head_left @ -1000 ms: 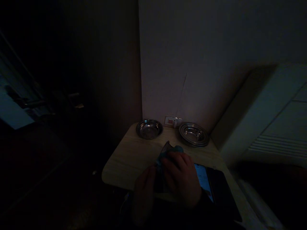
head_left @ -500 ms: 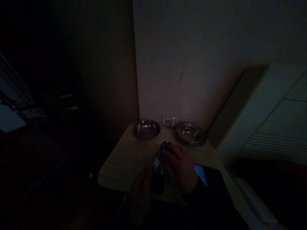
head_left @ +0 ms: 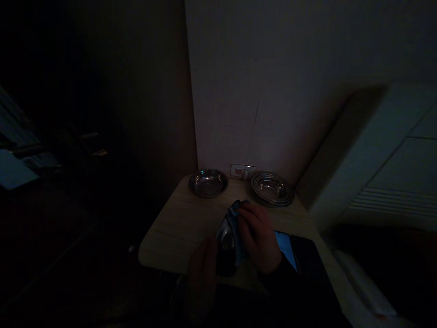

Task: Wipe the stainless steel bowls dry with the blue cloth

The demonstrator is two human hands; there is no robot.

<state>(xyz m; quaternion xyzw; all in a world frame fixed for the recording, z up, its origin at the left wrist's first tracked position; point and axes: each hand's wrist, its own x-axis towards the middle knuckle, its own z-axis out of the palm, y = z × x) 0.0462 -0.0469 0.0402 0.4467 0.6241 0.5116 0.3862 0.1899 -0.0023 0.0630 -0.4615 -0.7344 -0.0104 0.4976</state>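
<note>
Since half a second ago, the blue cloth (head_left: 240, 239) has opened out: then bunched near the top, it now hangs down the right side of the held metal bowl (head_left: 226, 239). The right hand (head_left: 260, 234) has shifted only slightly; the side dishes look unmoved.

Progress: wiping of this bowl looks underway, not finished, cloth still on the rim. One shallow steel dish (head_left: 208, 186) sits alone at back left of the tabletop (head_left: 177, 223), a nested steel stack (head_left: 272, 191) at back right. Which of these are already wiped, can't tell; too dark.

Pose: bowl is tilted up on edge between the hands, over the tabletop's near side; resting or lifted, unclear. Left hand (head_left: 202, 269) low on the left, fingers pinching the bowl's near-left rim. Right hand higher, reaching in from the right, knuckles up, fingers curled and pinching cloth at the upper rim. Lit phone (head_left: 286, 246) beside right wrist.
</note>
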